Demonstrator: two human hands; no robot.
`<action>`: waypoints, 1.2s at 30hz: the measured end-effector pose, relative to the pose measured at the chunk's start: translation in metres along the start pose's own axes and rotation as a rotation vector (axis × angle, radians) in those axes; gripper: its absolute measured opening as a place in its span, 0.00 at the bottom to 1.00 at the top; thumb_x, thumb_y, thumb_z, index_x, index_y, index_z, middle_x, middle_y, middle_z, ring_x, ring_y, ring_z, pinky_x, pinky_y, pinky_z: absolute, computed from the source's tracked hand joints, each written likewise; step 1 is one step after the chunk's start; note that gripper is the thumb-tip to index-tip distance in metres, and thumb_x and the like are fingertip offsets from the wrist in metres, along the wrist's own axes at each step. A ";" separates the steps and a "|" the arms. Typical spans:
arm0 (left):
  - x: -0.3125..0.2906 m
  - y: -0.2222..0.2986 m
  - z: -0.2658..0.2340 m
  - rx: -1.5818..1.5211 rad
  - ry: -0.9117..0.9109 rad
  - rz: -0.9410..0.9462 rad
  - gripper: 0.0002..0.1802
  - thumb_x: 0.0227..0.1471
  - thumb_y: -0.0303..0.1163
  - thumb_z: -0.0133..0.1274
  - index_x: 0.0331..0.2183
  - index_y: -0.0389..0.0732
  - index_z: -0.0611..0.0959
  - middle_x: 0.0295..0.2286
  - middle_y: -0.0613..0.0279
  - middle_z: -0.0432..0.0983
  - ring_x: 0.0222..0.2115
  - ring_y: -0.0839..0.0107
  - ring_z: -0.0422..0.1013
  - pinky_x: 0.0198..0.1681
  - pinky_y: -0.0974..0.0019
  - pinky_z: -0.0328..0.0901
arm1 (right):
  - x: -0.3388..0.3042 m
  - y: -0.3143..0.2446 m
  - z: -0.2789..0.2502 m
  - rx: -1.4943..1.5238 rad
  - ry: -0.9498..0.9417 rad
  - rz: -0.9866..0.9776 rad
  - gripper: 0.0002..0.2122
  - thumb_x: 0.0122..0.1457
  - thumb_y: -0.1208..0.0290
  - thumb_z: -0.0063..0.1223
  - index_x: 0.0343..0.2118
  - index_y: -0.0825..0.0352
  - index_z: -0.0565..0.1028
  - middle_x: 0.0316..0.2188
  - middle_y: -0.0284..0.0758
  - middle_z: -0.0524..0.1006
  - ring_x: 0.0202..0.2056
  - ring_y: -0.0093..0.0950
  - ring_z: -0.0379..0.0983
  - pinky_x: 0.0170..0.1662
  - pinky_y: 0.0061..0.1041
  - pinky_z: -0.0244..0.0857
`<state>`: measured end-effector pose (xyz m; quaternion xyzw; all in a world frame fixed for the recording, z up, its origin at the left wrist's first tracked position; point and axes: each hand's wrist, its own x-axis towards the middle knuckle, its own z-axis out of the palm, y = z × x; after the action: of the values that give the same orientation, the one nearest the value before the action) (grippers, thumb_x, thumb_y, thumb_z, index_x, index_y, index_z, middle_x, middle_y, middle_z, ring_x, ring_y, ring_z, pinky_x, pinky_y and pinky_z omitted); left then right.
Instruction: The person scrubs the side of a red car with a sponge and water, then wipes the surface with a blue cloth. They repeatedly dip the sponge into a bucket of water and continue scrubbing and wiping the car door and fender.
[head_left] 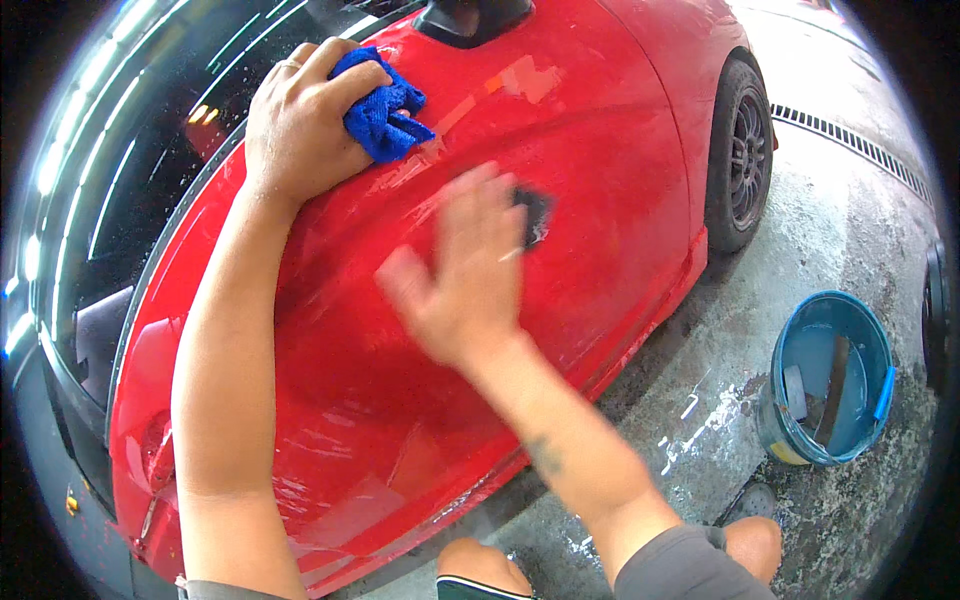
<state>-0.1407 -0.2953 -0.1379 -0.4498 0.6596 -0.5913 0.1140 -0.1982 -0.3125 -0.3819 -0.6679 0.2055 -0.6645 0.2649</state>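
My left hand (305, 120) is closed around a crumpled blue microfibre cloth (385, 115), held against the top of a red car door (600, 160) beside the window. My right hand (462, 265), smeared by motion, lies lower on the door with straight fingers. Under those fingers it holds a dark piece, which looks like sandpaper (535, 215), pressed to the panel; only its right end shows. Wet streaks and dull, scuffed patches mark the red paint around both hands.
A blue bucket (880, 330) of cloudy water stands on the wet concrete floor (700, 350) at right, with a long dark strip and a pale block inside. Beyond are the car's front wheel (745, 150) and a floor drain (850, 140). The black side mirror (470, 20) juts out above.
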 end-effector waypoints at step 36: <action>0.001 0.007 0.001 -0.004 -0.014 -0.014 0.21 0.46 0.50 0.74 0.40 0.52 0.90 0.47 0.61 0.81 0.47 0.55 0.78 0.52 0.51 0.73 | -0.030 0.031 0.002 0.165 -0.156 -0.347 0.45 0.59 0.40 0.62 0.73 0.65 0.65 0.75 0.50 0.62 0.78 0.49 0.50 0.79 0.51 0.37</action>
<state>-0.1440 -0.2979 -0.1442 -0.4586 0.6569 -0.5876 0.1135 -0.1944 -0.3176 -0.4246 -0.7188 0.0109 -0.6610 0.2152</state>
